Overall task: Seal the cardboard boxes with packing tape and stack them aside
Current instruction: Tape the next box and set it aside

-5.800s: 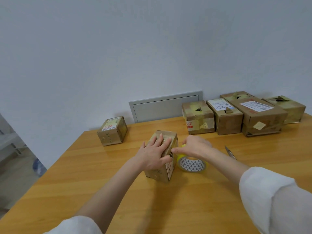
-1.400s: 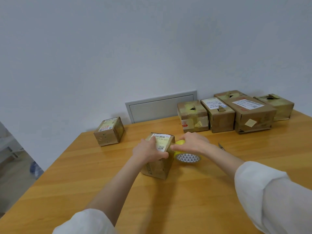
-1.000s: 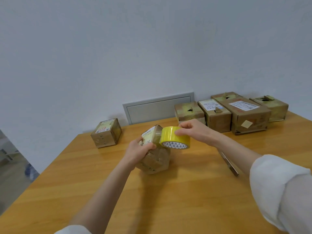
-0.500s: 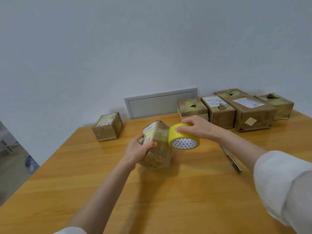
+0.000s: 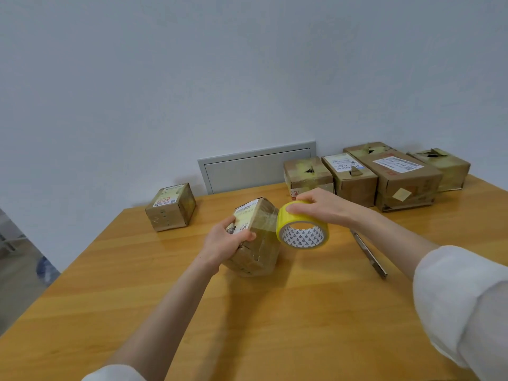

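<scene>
Wooden table (image 5: 275, 325); grey panel (image 5: 255, 171) on white wall (image 5: 220, 78) behind; cutter (image 5: 368, 254) lying on tabletop.

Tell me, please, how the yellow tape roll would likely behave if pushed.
The tape roll is round, so on its rim it would probably roll across the table. The right hand alone holds it, hollow core showing: probably light.

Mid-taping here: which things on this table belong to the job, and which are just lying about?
In the job: tilted box in the left hand; yellow tape roll in the right hand; lone box at left; four boxes by the wall.
Lying about: metal tool on the table, untouched; grey wall panel.
</scene>
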`<move>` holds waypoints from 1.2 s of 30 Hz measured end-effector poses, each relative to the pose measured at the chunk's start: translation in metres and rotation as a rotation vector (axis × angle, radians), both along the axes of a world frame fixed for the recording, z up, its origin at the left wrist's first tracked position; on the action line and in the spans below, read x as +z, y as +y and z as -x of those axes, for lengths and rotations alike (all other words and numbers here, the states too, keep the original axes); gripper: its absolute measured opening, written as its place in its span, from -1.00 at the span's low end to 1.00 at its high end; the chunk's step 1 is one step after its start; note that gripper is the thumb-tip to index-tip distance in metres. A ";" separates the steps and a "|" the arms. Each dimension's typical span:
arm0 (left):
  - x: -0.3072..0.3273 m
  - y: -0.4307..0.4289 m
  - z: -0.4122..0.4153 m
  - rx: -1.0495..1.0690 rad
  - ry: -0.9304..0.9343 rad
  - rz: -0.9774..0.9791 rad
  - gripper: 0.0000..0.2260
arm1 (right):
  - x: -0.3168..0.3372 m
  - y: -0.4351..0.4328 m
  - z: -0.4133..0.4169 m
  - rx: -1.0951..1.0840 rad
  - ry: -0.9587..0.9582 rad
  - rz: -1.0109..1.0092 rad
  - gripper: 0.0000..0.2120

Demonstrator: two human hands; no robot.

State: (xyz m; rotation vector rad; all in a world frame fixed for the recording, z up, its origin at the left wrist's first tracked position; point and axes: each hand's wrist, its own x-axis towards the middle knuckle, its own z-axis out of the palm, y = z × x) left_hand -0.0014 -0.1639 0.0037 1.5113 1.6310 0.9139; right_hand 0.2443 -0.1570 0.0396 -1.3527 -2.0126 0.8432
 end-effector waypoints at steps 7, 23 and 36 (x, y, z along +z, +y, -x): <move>0.000 -0.001 -0.001 0.005 -0.016 0.001 -0.32 | -0.002 0.003 0.001 -0.009 -0.028 -0.005 -0.53; -0.004 0.002 -0.010 0.062 -0.251 0.008 -0.44 | 0.003 0.019 0.001 -0.013 -0.028 -0.007 -0.44; -0.006 0.003 -0.005 -0.015 -0.199 0.007 -0.46 | -0.015 0.015 -0.018 -0.043 -0.198 0.034 -0.52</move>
